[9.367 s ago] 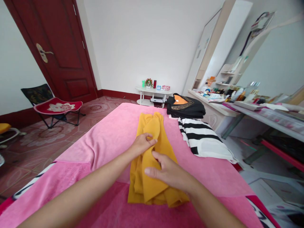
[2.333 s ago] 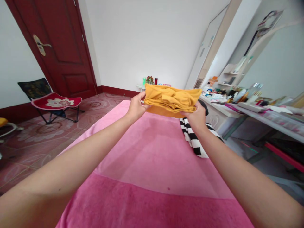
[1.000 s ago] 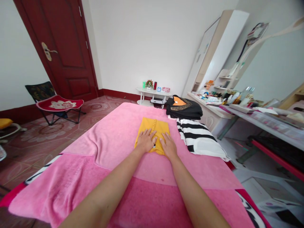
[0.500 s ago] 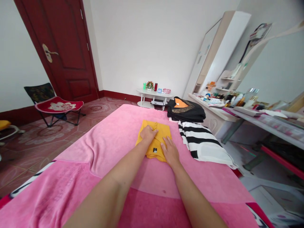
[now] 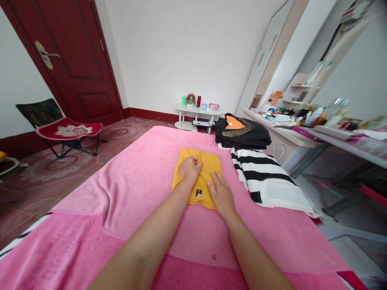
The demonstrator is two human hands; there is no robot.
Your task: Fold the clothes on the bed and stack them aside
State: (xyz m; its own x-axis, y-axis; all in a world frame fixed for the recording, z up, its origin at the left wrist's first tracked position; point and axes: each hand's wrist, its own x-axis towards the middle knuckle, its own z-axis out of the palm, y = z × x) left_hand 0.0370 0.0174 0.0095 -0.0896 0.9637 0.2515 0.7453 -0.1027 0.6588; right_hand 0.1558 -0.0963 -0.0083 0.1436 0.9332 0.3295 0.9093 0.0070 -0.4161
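Far left, a dark red door point(image 5: 65, 60) stands shut, and below it a folding chair point(image 5: 60, 129) with a red flowered seat sits on the patterned floor tiles. Moving in, the pink blanket point(image 5: 127, 193) spreads across the whole bed, a soft ridge rumpled along its left side.

Centre stage now: the yellow folded garment point(image 5: 205, 161) lies flat in the middle of the blanket, a row of small buttons running down its top fold and a little dark tag showing at its near edge. The left hand point(image 5: 190, 169) is pressed down on the left half of it, fingers curled in loosely, knuckles up; whether it pinches any cloth I cannot tell. Just beside it, the right hand point(image 5: 221, 194) lies flat and open, fingers spread, palm down on the near right corner, gripping nothing.

Beyond them, against the far wall, a small white table point(image 5: 198, 114) carries a few small items. Sliding right, a black folded top point(image 5: 242, 135) with a gold-patterned collar sits at the bed's far right edge, and touching its near side lies a black-and-white striped garment point(image 5: 266, 181). Furthest right, a cluttered dressing table point(image 5: 290, 135) runs along the wall.
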